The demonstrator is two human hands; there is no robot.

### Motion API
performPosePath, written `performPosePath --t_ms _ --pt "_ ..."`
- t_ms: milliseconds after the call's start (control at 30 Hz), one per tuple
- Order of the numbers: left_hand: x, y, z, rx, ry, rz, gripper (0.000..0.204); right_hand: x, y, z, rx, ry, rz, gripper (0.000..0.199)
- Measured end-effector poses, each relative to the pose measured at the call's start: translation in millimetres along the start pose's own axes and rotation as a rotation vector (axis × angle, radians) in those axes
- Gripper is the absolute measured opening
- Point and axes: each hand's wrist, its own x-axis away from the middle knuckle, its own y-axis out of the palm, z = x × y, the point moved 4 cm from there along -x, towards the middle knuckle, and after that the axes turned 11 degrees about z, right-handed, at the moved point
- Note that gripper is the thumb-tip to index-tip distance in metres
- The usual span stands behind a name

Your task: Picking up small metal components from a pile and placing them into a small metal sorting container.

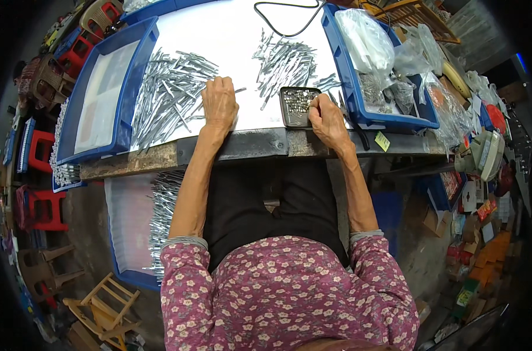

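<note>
My left hand (220, 105) is closed at the right edge of a large heap of thin silvery metal strips (169, 88). One metal strip (240, 90) pokes out to the right from under its fingers. My right hand (329, 121) is pinched closed over the right side of a small dark tray (294, 123) of tiny shiny metal parts (297, 102). Whatever its fingertips hold is hidden or too small to name. Beyond the tray lies a second heap of metal strips (289, 63) on the white work surface (237, 47).
A blue bin (125, 96) with a pale lining stands at the left. Another blue bin (389, 121) at the right holds plastic bags (365, 41). Pliers-like handles (359, 136) lie beside it. A black cord (286, 34) curves at the back. Below the table, a bin (128, 234) contains more strips.
</note>
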Motion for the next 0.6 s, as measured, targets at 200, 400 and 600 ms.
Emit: performPosePath --t_ms 200,400,600 --pt "-1 -11 6 0.1 0.019 0.106 0.013 -1 1 8 -0.268 0.214 0.036 0.007" --pt "2 -36 34 0.754 -0.315 0.037 0.006 1 1 6 -0.648 0.449 0.043 0.005" --pt "25 -37 66 1.185 -0.58 -0.17 0.011 3 3 6 -0.845 0.58 -0.052 0.012"
